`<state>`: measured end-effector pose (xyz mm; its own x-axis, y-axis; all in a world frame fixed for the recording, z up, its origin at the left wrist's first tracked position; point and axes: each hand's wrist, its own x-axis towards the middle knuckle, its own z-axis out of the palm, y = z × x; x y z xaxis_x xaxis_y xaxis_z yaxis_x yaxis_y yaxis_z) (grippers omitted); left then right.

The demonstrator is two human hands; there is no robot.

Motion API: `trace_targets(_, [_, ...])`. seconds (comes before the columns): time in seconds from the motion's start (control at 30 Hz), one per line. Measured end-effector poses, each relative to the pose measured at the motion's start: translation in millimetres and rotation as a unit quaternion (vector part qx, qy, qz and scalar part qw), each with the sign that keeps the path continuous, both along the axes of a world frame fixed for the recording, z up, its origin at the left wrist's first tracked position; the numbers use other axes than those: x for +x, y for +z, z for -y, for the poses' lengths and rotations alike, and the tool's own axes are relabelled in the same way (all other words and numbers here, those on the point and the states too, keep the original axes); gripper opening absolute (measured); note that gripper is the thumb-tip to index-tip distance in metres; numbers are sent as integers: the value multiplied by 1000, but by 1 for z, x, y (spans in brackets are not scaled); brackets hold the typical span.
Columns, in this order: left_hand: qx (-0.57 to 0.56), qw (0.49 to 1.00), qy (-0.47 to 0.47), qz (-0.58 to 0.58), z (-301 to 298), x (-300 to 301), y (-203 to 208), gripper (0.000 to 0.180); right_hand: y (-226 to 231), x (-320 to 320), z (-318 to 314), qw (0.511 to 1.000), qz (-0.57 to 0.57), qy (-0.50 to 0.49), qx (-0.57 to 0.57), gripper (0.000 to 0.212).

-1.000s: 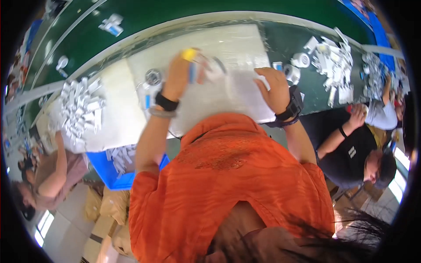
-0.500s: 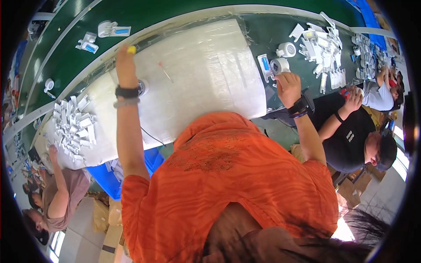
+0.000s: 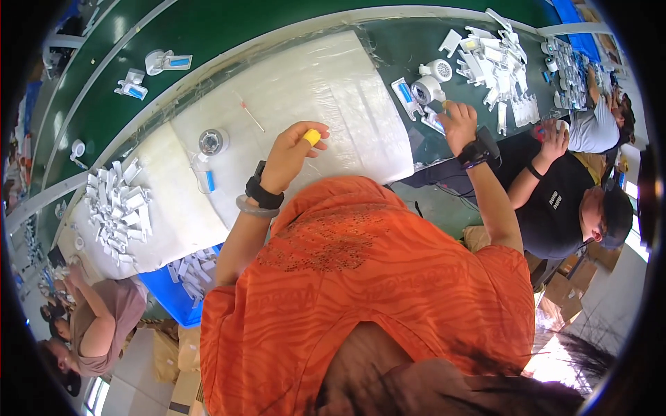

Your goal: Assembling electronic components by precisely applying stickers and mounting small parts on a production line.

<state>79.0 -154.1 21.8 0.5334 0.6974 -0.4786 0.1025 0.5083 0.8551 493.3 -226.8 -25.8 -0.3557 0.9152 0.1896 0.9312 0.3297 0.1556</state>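
A green bench (image 3: 394,59) holds my white pad (image 3: 305,90) and, far right, a white heap (image 3: 494,61). My left hand (image 3: 290,156) curls loosely over the pad, no part visible in it. My right hand (image 3: 461,128) is just near of a fan (image 3: 427,90), fingertips at a blue-striped tray (image 3: 431,120); I can't tell whether they pinch it. I judge this a pick-up: lifting calls for a firm grip, clear of the fan.

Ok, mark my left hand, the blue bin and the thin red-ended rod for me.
Left hand (image 3: 290,152): head view, on the back of the hand.
Blue bin (image 3: 165,296): head view, on its bare wall.
Thin red-ended rod (image 3: 253,117): head view, midway along its shaft.
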Motion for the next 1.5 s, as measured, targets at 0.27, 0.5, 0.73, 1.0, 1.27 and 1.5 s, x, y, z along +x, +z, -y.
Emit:
trace_targets(0.27, [144,989,-11,-15,19,4,0,30,52,-59,-22,964,-262,43,16,22])
trace_targets(0.5, [520,848,-15,-97,21,32,33,57,88,-161,-20,883,-448,77,-116,14])
trace_targets(0.73, [273,959,-54,-54,25,5,30,46,88,-209,-26,803,-553,97,-202,12])
trace_targets(1.0, [270,957,-67,-79,27,-21,47,36,90,-210,-38,772,-540,174,-285,7])
trace_targets(1.27, [383,913,-55,-125,28,-22,76,40,88,-211,-30,599,-625,85,-493,12])
trace_targets(1.5, [144,988,44,-32,28,-22,59,31,102,-218,-25,887,-443,83,-101,18])
